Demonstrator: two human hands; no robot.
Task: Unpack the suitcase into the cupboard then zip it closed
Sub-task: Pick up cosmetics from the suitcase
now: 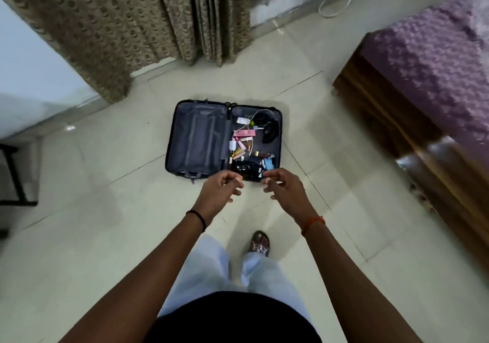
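On the tiled floor (304,136) ahead of you lies the suitcase (223,140), opened flat, both halves facing up. Its left half shows only grey lining and straps. Its right half holds a scatter of small things: a white cable (258,113) near the far edge, a dark rounded object (270,131) by the right wall, a pink box (244,133) near the middle, a white charger (232,145) beside the centre hinge, and a blue item (268,163) among dark bits at the near end. Most of these are too small to name.

Your left hand (219,190) hangs over the near edge of the case, fingers loosely curled, holding nothing. Your right hand (284,186) is just beside it, also relaxed and empty, fingers pointing toward the left hand. The two are close but apart. A black band (197,218) circles your left wrist and an orange thread (313,223) your right.

You stand upright, pale trousers and one sandalled foot (260,243) showing below. A patterned curtain (127,20) hangs beyond the case, and a bed (436,59) with a purple cover stands to your right. No cupboard can be made out for certain.
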